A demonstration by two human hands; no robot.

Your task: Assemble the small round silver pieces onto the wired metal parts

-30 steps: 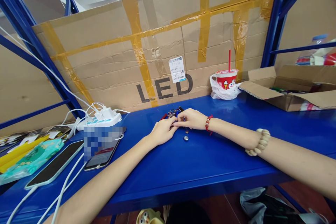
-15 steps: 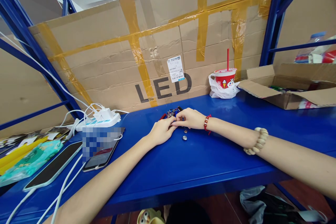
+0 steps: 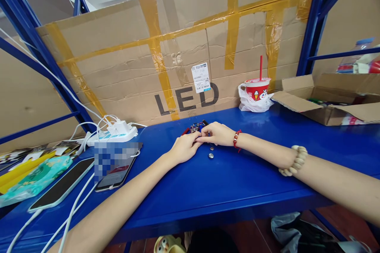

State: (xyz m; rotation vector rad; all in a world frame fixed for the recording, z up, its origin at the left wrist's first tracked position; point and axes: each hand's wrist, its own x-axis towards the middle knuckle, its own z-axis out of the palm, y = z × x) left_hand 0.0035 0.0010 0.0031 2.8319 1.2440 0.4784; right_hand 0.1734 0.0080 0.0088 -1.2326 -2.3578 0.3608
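My left hand (image 3: 185, 148) rests low over the blue tabletop (image 3: 190, 189), its fingers bent and drawn together. Against its fingertips lie those of my right hand (image 3: 218, 133), which are pinched and come in from the right. Whatever sits between the fingers is hidden or too small to name. Just behind both hands is a cluster of small shiny metal pieces (image 3: 194, 127), with a red-handled item (image 3: 185, 131) at its left and a dark one at its right, partly covered by my hands. A round silver piece (image 3: 211, 155) and a smaller brownish one (image 3: 211, 148) lie in front of my right hand.
A red and white cup (image 3: 257, 90) with a straw stands in a plastic bag at the back. An open cardboard box (image 3: 332, 114) is at the right. To the left are a white power strip (image 3: 130, 134), two phones, cables and a teal packet (image 3: 44, 178). Cardboard (image 3: 118, 87) closes the rear.
The whole view has shifted slightly, so everything appears a little further right. My hands keep nearly the same pose, fingertips together; the loose pieces stay where they were.
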